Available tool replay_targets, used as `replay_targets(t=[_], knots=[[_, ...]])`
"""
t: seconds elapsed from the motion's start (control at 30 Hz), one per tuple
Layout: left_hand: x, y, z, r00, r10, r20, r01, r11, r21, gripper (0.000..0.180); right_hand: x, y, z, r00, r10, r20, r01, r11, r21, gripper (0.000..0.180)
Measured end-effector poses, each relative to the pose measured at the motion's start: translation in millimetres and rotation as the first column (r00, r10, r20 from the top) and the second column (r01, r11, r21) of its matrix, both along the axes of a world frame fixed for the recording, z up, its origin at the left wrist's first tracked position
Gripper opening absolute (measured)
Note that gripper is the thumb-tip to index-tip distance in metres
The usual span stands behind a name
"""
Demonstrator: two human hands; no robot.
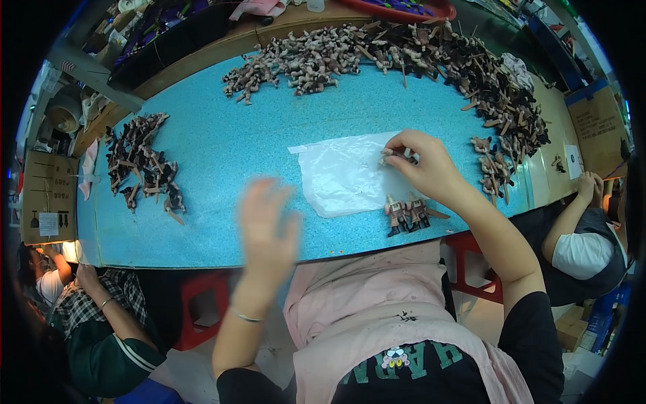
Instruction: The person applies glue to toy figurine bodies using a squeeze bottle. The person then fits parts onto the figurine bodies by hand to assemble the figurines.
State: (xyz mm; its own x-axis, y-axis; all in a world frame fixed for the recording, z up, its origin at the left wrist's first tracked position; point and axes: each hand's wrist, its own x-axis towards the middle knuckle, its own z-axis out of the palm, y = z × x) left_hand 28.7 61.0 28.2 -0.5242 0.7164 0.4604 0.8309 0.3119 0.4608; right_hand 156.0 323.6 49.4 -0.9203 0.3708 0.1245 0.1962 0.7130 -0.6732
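My right hand (425,161) is over the right part of a clear plastic bag (343,176), which lies flat on the blue tabletop. Its thumb and fingers pinch a small figurine (389,154), mostly hidden by the fingers. Left of the bag, my left hand (268,222) is raised and blurred by motion. Its thumb stands apart from the stretched fingers, and nothing shows in it. Below the bag's lower right corner, two brown and beige figurines (396,215) lie side by side near the table's front edge.
Figurines lie in a pale heap (303,60) at the back, a dark heap (505,101) along the right and a smaller pile (145,161) at left. A red tray (437,12) stands at the far edge. Cardboard boxes (50,195) flank the table. Other people sit at both sides.
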Motion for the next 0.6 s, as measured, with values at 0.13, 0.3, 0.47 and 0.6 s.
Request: replay_targets(t=[0.13, 0.3, 0.47, 0.6], knots=[[64.9, 46.7, 0.9, 0.922, -0.312, 0.228, 0.317, 0.948, 0.017, 0.058, -15.6, -7.2, -4.8, 0.996, 0.061, -0.060, -0.059, 0.997, 0.040, 0.014], [77.6, 68.8, -4.6, 0.888, -0.408, 0.213, 0.409, 0.912, 0.038, 0.066, -15.3, -5.3, -8.6, 0.986, 0.151, -0.076, -0.132, 0.970, 0.205, 0.013], [74.6, 69.2, -5.1, 0.888, -0.395, 0.237, 0.390, 0.918, 0.071, 0.064, -4.6, -11.1, -5.2, 0.989, -0.077, -0.127, 0.037, 0.957, -0.287, 0.012], [68.3, 56.7, -2.8, 0.902, -0.321, 0.288, 0.297, 0.947, 0.124, 0.059, 10.4, -12.6, 7.3, 0.992, -0.123, -0.013, 0.085, 0.751, -0.655, 0.019]])
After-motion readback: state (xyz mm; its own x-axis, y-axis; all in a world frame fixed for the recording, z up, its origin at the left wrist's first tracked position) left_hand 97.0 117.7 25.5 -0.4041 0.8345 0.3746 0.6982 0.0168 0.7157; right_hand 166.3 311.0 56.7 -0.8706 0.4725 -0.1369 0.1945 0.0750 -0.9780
